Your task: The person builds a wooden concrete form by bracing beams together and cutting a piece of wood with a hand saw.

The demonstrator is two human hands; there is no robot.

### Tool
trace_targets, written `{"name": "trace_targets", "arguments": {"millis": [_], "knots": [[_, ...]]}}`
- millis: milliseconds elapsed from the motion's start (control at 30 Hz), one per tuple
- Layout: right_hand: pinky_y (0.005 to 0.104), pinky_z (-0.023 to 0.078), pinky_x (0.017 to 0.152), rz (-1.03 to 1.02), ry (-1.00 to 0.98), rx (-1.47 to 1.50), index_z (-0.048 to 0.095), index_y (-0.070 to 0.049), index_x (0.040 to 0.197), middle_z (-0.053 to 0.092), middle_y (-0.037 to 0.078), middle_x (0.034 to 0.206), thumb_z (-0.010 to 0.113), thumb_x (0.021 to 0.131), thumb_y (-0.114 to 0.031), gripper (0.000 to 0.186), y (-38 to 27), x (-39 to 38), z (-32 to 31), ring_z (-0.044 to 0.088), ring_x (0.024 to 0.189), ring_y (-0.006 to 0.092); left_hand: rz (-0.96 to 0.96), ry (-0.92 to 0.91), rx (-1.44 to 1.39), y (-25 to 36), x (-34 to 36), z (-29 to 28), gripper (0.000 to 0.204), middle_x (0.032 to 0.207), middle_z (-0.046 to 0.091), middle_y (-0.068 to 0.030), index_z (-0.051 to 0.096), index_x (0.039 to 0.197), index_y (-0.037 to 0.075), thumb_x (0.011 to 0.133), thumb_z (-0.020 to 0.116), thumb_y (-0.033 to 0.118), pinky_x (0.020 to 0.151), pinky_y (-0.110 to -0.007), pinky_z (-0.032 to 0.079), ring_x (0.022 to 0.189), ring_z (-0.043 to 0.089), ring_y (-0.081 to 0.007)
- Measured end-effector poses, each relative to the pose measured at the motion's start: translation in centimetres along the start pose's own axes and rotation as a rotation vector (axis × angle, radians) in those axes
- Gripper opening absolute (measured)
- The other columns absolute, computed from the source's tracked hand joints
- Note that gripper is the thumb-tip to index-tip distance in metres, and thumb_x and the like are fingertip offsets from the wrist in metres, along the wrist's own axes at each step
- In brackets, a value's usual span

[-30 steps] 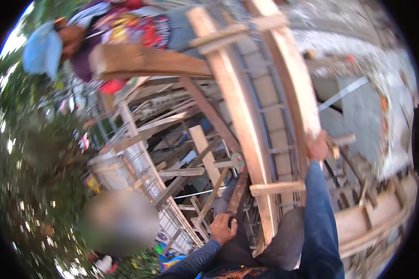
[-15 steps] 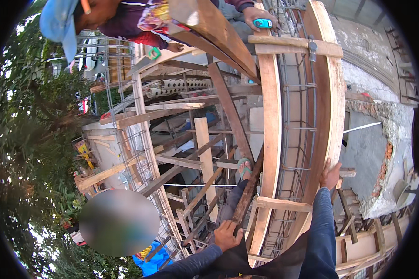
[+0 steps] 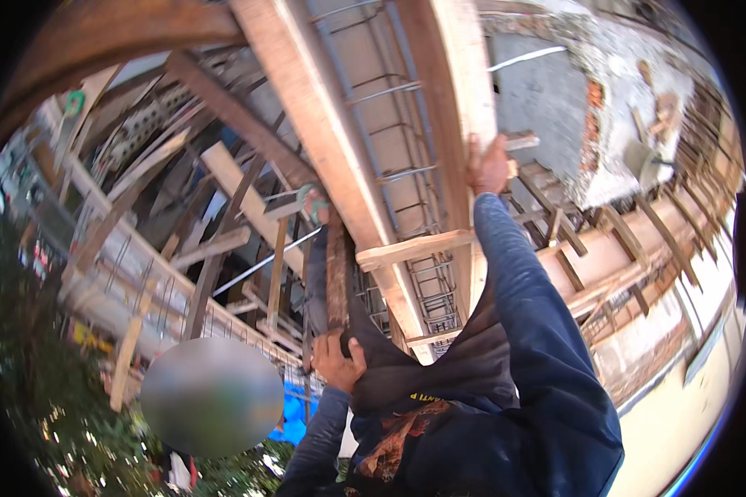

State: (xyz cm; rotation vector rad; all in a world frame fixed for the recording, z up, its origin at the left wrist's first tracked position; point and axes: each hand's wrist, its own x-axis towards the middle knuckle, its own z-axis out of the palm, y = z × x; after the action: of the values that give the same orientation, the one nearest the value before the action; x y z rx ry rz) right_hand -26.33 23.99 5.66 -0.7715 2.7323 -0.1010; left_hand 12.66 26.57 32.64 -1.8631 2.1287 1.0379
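My left hand [image 3: 337, 361] is wrapped round the near end of a dark, rough wooden post [image 3: 337, 273] beside my leg. With my arm stretched forward, my right hand [image 3: 491, 166] grips the outer edge of a pale formwork board [image 3: 467, 74]. Between this board and a second pale board [image 3: 323, 108] runs a steel rebar cage [image 3: 394, 132]. A short wooden cleat [image 3: 414, 250] bridges the two boards just in front of me. My sandalled foot [image 3: 312, 204] rests among the timbers, left of the formwork.
A thick brown beam [image 3: 124, 50] crosses the upper left, blurred. Below lie crossed planks and a pale upright plank [image 3: 253, 207]. To the right are a broken concrete wall [image 3: 593, 116] and more formwork with cross battens [image 3: 622, 240]. A blue tarp [image 3: 297, 412] shows at lower left.
The view has swung down and to the right. The other person with the blue cap and teal tape measure has left the picture. Both my hands keep their holds.
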Motion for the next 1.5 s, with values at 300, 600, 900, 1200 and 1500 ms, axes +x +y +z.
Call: {"name": "trace_targets", "arguments": {"millis": [300, 600, 900, 1200, 1500], "knots": [[0.0552, 0.048, 0.076, 0.007, -0.042, 0.051, 0.053, 0.001, 0.113, 0.066, 0.030, 0.093, 0.048, 0.094, -0.065, 0.069, -2.0, -1.0, 0.0, 0.064, 0.089, 0.0504, -0.028, 0.029, -0.081, -1.4, -0.7, 0.2, 0.024, 0.091, 0.064, -0.0160, 0.064, 0.097, 0.001, 0.078, 0.066, 0.015, 0.073, -0.044, 0.050, 0.084, 0.062, -0.0363], [0.0572, 0.046, 0.074, -0.018, -0.024, 0.071, 0.050, 0.000, 0.103, 0.064, 0.030, 0.091, 0.050, 0.093, -0.066, 0.067, -1.6, -0.4, -1.0, 0.063, 0.087, 0.0505, -0.045, 0.049, -0.066, -0.2, -0.2, 0.0, 0.025, 0.092, 0.064, -0.0160, 0.063, 0.098, 0.001, 0.078, 0.066, 0.015, 0.074, -0.043, 0.051, 0.084, 0.062, -0.0372], [0.0562, 0.050, 0.077, -0.010, -0.111, 0.081, 0.051, -0.003, 0.108, 0.063, 0.025, 0.101, 0.056, 0.091, -0.062, 0.062, -1.8, -0.7, -1.7, 0.063, 0.090, 0.0472, -0.098, 0.205, 0.152, 0.6, -1.3, 0.9, 0.024, 0.108, 0.063, -0.0195, 0.063, 0.101, 0.001, 0.085, 0.062, 0.019, 0.083, -0.044, 0.052, 0.093, 0.062, -0.0393], [0.0539, 0.046, 0.084, -0.031, -0.085, 0.182, 0.051, 0.000, 0.100, 0.057, 0.025, 0.099, 0.064, 0.088, -0.054, 0.057, -1.2, 0.3, -1.9, 0.057, 0.101, 0.0455, -0.520, 0.457, -0.241, 1.0, -1.0, 2.7, 0.035, 0.089, 0.071, -0.0166, 0.066, 0.103, -0.003, 0.096, 0.063, 0.031, 0.075, -0.037, 0.052, 0.079, 0.068, -0.0264], [0.0542, 0.051, 0.082, 0.006, -0.216, 0.142, 0.051, -0.004, 0.108, 0.060, 0.024, 0.106, 0.063, 0.087, -0.060, 0.061, -2.1, 0.3, -5.0, 0.062, 0.101, 0.0439, -0.603, 0.339, -0.110, 1.2, -1.2, 2.4, 0.020, 0.086, 0.073, -0.0152, 0.071, 0.091, -0.002, 0.080, 0.079, 0.011, 0.075, -0.035, 0.055, 0.079, 0.071, -0.0244]]}}
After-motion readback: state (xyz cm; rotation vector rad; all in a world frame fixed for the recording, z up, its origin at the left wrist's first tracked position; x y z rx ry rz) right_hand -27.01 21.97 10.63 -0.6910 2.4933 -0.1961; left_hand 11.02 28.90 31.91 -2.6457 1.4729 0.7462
